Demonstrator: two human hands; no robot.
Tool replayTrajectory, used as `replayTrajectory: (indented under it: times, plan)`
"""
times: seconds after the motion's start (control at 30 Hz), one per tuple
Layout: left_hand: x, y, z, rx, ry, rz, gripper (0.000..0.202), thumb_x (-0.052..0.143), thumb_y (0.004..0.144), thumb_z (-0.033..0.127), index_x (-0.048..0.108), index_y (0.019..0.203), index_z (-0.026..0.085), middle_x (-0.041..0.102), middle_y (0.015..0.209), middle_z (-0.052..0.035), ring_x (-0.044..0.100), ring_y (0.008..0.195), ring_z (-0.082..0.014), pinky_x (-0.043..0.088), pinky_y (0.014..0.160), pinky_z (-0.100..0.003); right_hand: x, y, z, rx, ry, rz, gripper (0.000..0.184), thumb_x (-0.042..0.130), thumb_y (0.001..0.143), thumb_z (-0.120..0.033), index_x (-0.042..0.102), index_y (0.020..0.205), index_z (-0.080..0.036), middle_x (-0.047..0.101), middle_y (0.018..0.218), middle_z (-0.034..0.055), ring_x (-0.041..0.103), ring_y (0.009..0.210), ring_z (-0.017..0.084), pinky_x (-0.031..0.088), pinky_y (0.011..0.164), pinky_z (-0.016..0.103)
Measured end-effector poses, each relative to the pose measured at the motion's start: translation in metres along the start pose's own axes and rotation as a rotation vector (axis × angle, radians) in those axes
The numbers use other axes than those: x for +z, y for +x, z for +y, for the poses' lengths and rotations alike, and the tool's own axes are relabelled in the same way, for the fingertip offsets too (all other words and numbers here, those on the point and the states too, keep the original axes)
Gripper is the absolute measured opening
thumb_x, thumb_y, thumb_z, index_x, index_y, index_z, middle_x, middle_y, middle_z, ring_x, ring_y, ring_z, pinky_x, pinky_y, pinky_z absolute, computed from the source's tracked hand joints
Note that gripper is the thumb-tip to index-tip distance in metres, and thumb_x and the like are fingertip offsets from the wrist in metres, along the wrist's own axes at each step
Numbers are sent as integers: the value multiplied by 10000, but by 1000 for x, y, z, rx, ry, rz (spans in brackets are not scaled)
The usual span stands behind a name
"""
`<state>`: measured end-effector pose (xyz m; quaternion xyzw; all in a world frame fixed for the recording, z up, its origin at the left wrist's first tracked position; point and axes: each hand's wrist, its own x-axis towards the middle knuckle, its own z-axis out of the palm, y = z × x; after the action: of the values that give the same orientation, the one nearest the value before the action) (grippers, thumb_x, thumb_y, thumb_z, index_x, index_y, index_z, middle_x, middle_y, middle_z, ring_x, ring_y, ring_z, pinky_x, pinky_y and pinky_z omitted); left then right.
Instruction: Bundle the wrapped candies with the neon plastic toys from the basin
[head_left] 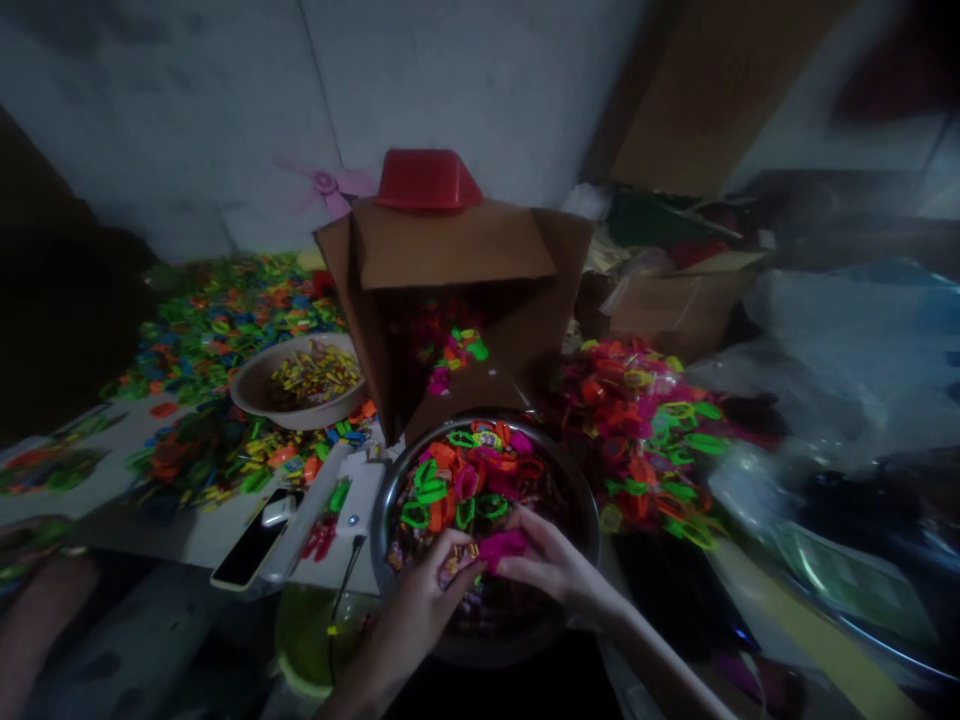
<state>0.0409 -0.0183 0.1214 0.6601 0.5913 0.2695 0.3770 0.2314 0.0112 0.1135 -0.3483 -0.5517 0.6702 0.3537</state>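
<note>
Both my hands are over a round metal basin (pixel 381 520). My right hand (pixel 555 562) grips a bright magenta plastic piece (pixel 501 547) between thumb and fingers. Close beside it, my left hand (pixel 439 582) is closed in a pinch, its fingertips near the magenta piece. What sits in that pinch is too dim and small to make out. Loose green plastic pieces (pixel 429 484), with orange and pink ones among them, lie in the basin just beyond my fingers. Small patterned bits lie lower in the basin, partly hidden by my hands.
Behind the basin an open cardboard box (pixel 457 245) carries a red plastic tub (pixel 427 180). Left are a bowl of small yellow pieces (pixel 251 385), a phone (pixel 251 545) and a heap of coloured pieces (pixel 247 300). More pieces (pixel 645 430) lie right. Another person's arm (pixel 45 610) shows far left.
</note>
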Motion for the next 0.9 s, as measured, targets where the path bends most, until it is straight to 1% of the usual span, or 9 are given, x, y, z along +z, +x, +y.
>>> replayTrajectory:
  times: [0.07,0.17,0.27,0.33,0.37,0.47,0.57,0.7,0.9]
  plan:
    - [0,-2,-2,20,83,-25,160,498,874,353,573,986,267,699,939,15,647,900,-174,478,842,-270,4,0,-5,-50,-132,-31,353,716,748,-399,533,940,-167,552,893,12,555,762,123,516,682,243]
    - [1,-5,-4,66,129,-34,195,483,891,332,547,1070,286,686,1056,-1,642,976,-180,465,904,-295,8,-1,-10,-85,-123,-103,320,661,805,-379,535,1007,-166,539,1012,45,588,794,127,547,649,236]
    - [-2,-8,-4,113,111,-27,236,452,913,344,472,1142,289,653,1147,-16,629,1033,-174,476,897,-289,7,-3,-12,-88,-69,-66,243,595,863,-360,529,993,-166,547,929,18,599,718,89,535,635,203]
    - [-4,-10,-2,140,122,-26,191,429,927,332,467,1108,281,660,1118,-12,637,1010,-164,483,872,-275,5,-5,-13,-108,-75,-35,205,586,874,-334,533,979,-166,548,901,10,601,730,86,528,670,204]
    - [-5,-11,-1,148,139,-32,162,425,931,325,477,1078,280,671,1075,-1,648,975,-158,486,855,-268,4,-6,-14,-130,-93,-30,192,584,877,-321,537,983,-168,549,922,18,603,773,96,527,707,217]
    - [-7,-11,1,164,194,-23,127,442,933,325,498,1041,291,689,953,37,668,883,-150,490,810,-255,4,-8,-16,-233,-192,-26,178,560,887,-282,542,1029,-175,537,1047,58,580,953,149,506,837,282]
    - [-6,-9,2,230,221,36,85,484,920,317,522,990,290,696,906,55,674,849,-143,486,789,-240,6,-9,-17,-333,-301,16,161,548,881,-225,544,1036,-183,521,1116,75,538,1060,173,457,934,328]
    - [-5,-6,2,300,244,102,41,524,902,285,555,925,272,717,886,59,683,810,-137,492,767,-226,8,-7,-19,-460,-480,69,165,547,858,-141,569,1014,-191,536,1094,74,520,1080,166,430,958,322]
    - [-7,-7,0,283,238,109,127,544,892,275,570,1016,277,733,996,40,692,880,-138,509,787,-217,12,-8,-17,-562,-643,130,201,529,861,-119,583,1043,-186,536,1119,101,542,1077,178,479,922,311]
